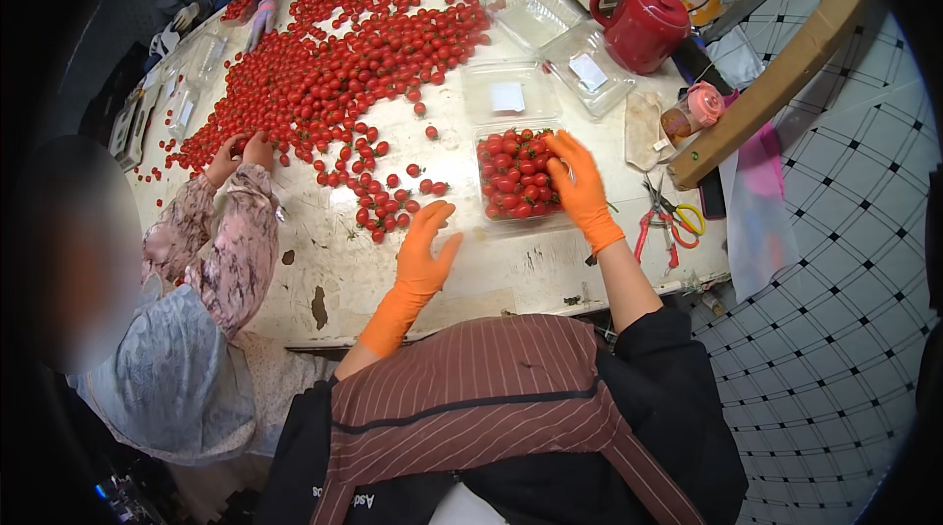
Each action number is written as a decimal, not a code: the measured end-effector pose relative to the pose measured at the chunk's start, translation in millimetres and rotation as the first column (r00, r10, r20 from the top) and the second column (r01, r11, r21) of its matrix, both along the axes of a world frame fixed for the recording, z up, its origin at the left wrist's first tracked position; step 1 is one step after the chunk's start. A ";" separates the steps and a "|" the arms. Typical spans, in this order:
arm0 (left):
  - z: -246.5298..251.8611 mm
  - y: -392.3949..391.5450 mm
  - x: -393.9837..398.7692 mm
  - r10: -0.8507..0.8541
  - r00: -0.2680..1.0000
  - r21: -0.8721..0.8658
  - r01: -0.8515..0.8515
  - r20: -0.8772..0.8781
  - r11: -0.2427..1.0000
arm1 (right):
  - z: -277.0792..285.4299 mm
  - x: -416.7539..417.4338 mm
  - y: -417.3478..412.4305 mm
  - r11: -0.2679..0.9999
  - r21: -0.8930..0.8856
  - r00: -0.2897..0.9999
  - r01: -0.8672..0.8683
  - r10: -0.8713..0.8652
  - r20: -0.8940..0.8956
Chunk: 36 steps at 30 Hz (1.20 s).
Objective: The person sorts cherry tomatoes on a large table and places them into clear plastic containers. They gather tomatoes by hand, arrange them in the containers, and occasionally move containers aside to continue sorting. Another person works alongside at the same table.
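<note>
Cherry tomatoes fill the base of a clear plastic clamshell box [518, 210], whose lid [486, 94] lies folded back with a white label on it. My right hand [582, 190], in an orange glove, rests at the box's right side, fingers over the tomatoes at its edge; whether it grips one is hidden. My left hand [426, 252], gloved in orange too, hovers left of the box with fingers apart and nothing held. Just beyond it lie loose cherry tomatoes [387, 204], and a large heap of cherry tomatoes [346, 68] spreads across the white table [457, 289].
Open plastic boxes [534, 13] lie behind. To the right are a red pitcher [648, 28], a bottle with a pink lid [692, 112], pruning shears [648, 219], scissors [685, 223] and a wooden beam [773, 83]. Other people work at the left and far sides, hands at the heap.
</note>
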<state>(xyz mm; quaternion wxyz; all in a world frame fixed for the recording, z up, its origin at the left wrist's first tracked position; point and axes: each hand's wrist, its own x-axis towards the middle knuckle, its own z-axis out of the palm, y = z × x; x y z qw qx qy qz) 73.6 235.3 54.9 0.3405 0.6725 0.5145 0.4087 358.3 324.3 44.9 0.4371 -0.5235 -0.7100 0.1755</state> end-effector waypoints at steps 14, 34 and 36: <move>-39.9 14.8 51.2 0.397 0.745 -0.825 0.362 0.536 0.433 | -51.8 18.4 128.1 0.546 -0.823 0.885 -0.158 -0.291 -0.363; -30.5 4.9 -23.9 0.625 0.284 -0.681 0.179 0.727 0.710 | -36.0 -17.6 -13.6 0.496 -0.634 0.233 -0.593 -0.649 -0.724; -37.0 6.7 -25.8 0.613 0.176 -0.638 0.181 0.770 0.749 | -17.7 -29.3 -18.5 0.506 -0.582 0.185 -0.637 -0.632 -0.752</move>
